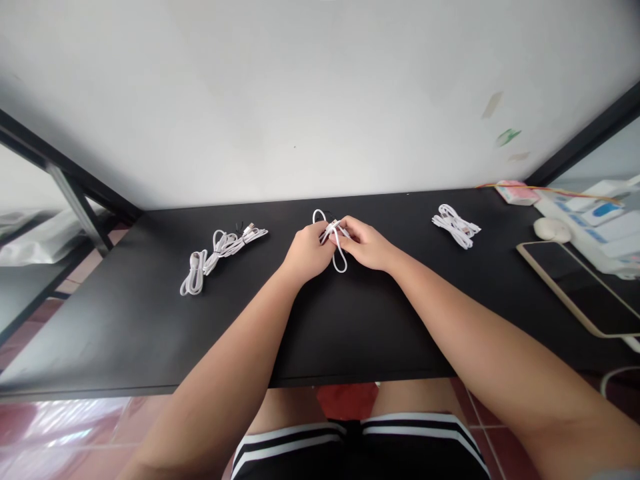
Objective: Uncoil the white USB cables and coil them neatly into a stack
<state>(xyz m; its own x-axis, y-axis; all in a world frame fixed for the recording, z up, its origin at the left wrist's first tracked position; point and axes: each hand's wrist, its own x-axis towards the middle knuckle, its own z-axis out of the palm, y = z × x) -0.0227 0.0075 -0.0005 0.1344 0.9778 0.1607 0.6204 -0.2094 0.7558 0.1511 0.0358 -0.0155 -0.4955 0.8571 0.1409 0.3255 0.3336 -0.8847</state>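
- My left hand (307, 254) and right hand (369, 245) meet, pinching a white cable (335, 229) over the far middle of the worktop (360, 333).
- Its loose loops could tangle if either grip slips.

Dressed in black shorts (300, 467) at the near side, trimmed on both left and right legs with two white bands (410, 417), one along the far hem and the other just nearer, parted by a narrow black stripe and curved round the thigh. Bare at the thighs (290, 403), along both forearms (245, 353), and over left grip (311, 252) and right grip (370, 245) alike. Pale grey at the near right corner, perhaps a sleeve edge (617, 475), too blurred to tell.
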